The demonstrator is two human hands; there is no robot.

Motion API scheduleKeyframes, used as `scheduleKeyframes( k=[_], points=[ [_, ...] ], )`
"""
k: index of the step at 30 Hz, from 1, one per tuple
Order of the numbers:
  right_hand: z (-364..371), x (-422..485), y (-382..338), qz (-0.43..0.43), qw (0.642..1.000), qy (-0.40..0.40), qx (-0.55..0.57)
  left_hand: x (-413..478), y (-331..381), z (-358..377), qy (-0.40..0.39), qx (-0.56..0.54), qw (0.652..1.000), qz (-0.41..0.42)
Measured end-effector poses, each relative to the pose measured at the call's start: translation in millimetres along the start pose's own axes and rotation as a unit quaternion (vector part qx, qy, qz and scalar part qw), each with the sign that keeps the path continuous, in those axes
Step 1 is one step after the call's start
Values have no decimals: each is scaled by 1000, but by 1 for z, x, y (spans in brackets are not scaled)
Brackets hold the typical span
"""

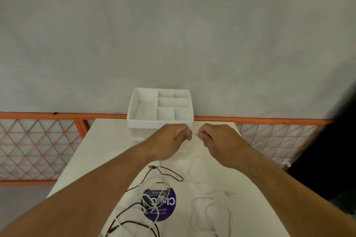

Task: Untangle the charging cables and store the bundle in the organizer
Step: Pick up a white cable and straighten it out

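A white organizer (134,109) with several compartments stands at the table's far edge. My left hand (171,140) and my right hand (219,140) are raised just in front of it, fists nearly touching. A thin white cable end (196,134) is pinched between them, with its length faintly visible hanging down under my right hand. Nearer me a black cable (169,173) loops across the table, tangled with a white cable (154,211) over a purple round sticker (169,211). A separate white cable (212,211) lies in loose loops at the right, its plug (231,194) pointing right.
The cream table (107,140) is narrow, with its left edge slanting toward me. Behind it run an orange rail and lattice fence (38,144) and a grey wall. A dark shape (331,159) stands at the right.
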State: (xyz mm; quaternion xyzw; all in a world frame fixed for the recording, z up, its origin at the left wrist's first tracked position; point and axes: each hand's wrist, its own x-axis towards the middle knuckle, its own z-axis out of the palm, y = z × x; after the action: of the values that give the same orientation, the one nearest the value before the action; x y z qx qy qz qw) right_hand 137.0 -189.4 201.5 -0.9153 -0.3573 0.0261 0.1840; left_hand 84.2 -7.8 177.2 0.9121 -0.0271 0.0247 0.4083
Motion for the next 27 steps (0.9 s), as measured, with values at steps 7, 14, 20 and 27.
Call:
scheduleKeyframes(
  k=[7,14,20,27],
  points=[
    [-51,-12,-7,11,999,15,-51,6,43,-37,32,132,987,85],
    [-58,-8,-20,14,998,52,35,5,70,-43,61,225,965,122],
    [-70,-6,-19,-9,990,98,-100,1,75,-65,100,287,948,97],
    [-58,-17,11,39,983,107,-145,-10,59,-71,111,311,944,24]
  ],
)
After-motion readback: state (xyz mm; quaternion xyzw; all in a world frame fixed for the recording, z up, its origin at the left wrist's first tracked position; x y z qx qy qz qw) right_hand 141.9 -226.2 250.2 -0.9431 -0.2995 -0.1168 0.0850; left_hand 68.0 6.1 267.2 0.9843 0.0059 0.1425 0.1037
